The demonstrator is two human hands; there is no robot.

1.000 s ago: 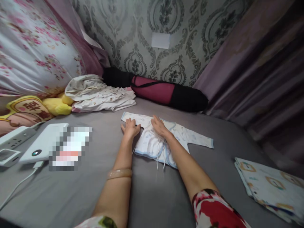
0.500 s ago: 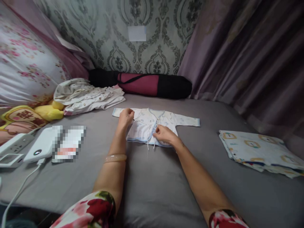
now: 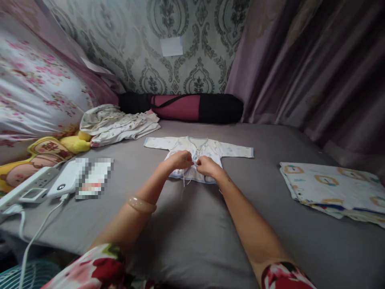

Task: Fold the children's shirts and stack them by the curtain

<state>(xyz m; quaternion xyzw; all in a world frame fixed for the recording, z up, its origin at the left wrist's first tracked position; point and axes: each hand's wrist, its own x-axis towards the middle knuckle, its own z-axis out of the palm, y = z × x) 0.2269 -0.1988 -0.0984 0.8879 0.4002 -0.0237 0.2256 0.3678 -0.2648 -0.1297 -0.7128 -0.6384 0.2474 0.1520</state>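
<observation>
A small white baby shirt point(image 3: 236, 150) with pale blue trim lies flat, sleeves spread, on the grey bed sheet. Over the middle of its front, my left hand point(image 3: 181, 159) and my right hand point(image 3: 208, 166) meet almost fingertip to fingertip. Both are closed in a pinch on the thin tie strings at the shirt's front opening, though the fingers partly cover them. Below my left hand, loose white tie ends point(image 3: 184, 180) hang past the blue hem. Part of the shirt's body is hidden behind my hands.
Folded printed cloths point(image 3: 331, 184) lie at the right. On the left are a white power bank point(image 3: 64, 182), a power strip point(image 3: 39, 182), a blurred-out item point(image 3: 94, 178), a yellow plush point(image 3: 76, 142) and crumpled clothing point(image 3: 123, 126). A black and maroon bag point(image 3: 177, 107) lies along the wall.
My left hand has moved right from the shirt's left sleeve to the front opening, beside my right hand. My right hand has shifted slightly up. The camera view has turned slightly.
</observation>
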